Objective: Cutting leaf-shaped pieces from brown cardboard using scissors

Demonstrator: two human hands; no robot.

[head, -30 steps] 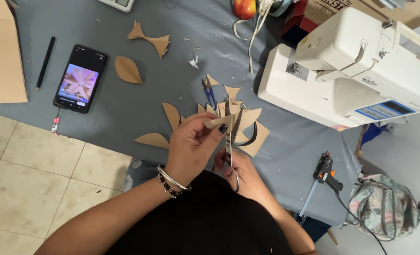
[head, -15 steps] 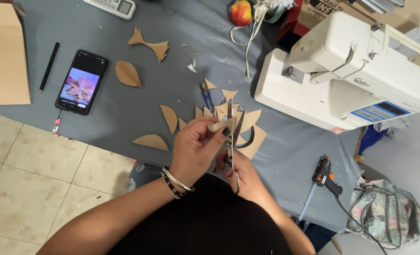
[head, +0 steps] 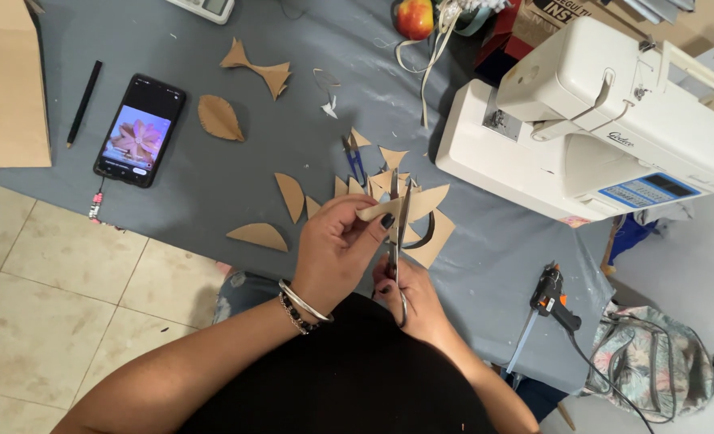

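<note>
Two hands, left (head: 337,249) pinching brown paper piece (head: 389,207), right (head: 411,297) gripping scissors (head: 394,241) just beside

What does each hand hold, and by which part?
The left hand pinches a tan paper piece by its near end. The right hand holds the scissors by their handles.

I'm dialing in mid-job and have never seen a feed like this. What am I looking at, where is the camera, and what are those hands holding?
The one view comes from a camera on the person's head, looking down at their own bare hands; there is no robot. The left hand pinches a tan paper piece. The right hand works scissors at it. Below lies a grey table cover with cut tan shapes, a phone, a black pencil, a white sewing machine and a glue gun.
</note>
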